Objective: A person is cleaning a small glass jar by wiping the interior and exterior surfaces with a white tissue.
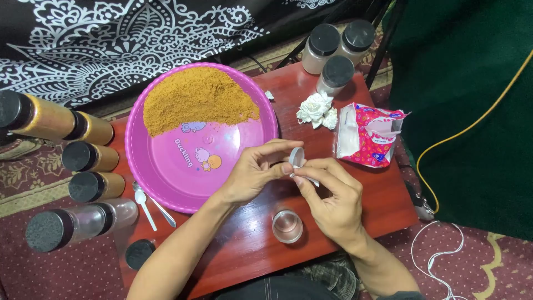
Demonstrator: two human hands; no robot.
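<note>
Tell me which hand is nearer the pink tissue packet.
Right. The right hand lies just beside the pink tissue packet, below and left of it; the left hand sits farther off over the pink plastic tray.

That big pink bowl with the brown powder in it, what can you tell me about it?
The pink bowl is a wide, round, shallow basin, seemingly glossy plastic, with cartoon animal prints on its bottom. It sits upright on the red-brown wooden table. A heap of brown powder fills its far half; the near half is bare. The left hand reaches over its near right rim.
</note>
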